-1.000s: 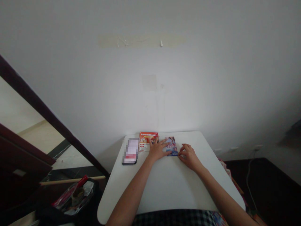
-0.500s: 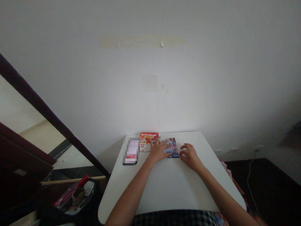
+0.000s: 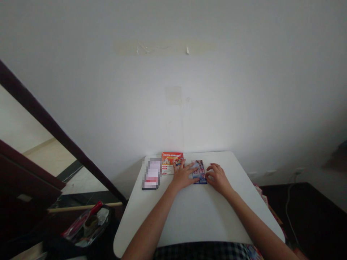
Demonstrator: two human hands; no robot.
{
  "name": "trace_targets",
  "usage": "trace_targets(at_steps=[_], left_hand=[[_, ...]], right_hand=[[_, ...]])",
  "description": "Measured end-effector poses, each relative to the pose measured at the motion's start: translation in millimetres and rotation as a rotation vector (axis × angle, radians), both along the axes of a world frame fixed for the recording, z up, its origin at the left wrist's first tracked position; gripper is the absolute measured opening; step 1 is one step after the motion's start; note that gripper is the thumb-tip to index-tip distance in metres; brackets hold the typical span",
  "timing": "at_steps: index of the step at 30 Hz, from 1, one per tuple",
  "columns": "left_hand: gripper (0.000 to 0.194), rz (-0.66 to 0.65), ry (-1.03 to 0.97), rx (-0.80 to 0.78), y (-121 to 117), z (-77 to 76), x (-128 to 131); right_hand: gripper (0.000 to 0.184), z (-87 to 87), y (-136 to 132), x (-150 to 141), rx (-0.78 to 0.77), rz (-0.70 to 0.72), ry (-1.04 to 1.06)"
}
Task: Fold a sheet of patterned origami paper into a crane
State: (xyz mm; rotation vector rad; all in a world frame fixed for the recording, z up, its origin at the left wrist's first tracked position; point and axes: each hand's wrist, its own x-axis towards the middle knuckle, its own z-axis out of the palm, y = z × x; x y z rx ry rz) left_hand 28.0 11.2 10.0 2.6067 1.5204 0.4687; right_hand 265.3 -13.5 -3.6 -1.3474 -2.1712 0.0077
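A small blue printed card [image 3: 200, 172] with red and white lettering lies flat on the white table. My left hand [image 3: 183, 176] is spread palm down, its fingertips resting on the card's left part. Some of its fingers also reach over the right side of a red-and-white printed leaflet [image 3: 169, 157], whose lower right corner is hidden. My right hand [image 3: 217, 177] is at the card's right edge, fingers loosely bent and apart, with thumb and index close to or touching the edge. It grips nothing that I can see.
A phone [image 3: 152, 175] with a blurred-out screen lies left of the leaflet. The white table [image 3: 200, 213] stands against a wall [image 3: 217, 119]. On the floor at lower left is a dark bin [image 3: 108, 216] with several things in it. A cable [image 3: 287, 206] hangs at right.
The blue card has slid slightly towards me. My right hand drew a little away from its edge, then came back to it. My left hand stays spread in nearly the same place.
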Motion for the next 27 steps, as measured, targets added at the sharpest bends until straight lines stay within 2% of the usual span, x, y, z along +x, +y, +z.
trace_targets(at_steps=[5, 15, 27], left_hand=[[0.058, -0.008, 0.004, -0.002, 1, -0.7, -1], [0.059, -0.045, -0.007, -0.003, -4, -3.4, -5], [0.059, -0.048, -0.008, 0.002, -4, -4.0, -5]], right_hand=[[0.009, 2.7, 9, 0, -0.019, -0.014, -0.019], [0.009, 1.2, -2, -1, 0.002, -0.004, -0.038], [0.014, 7.2, 35, -7, -0.016, -0.12, -0.079]])
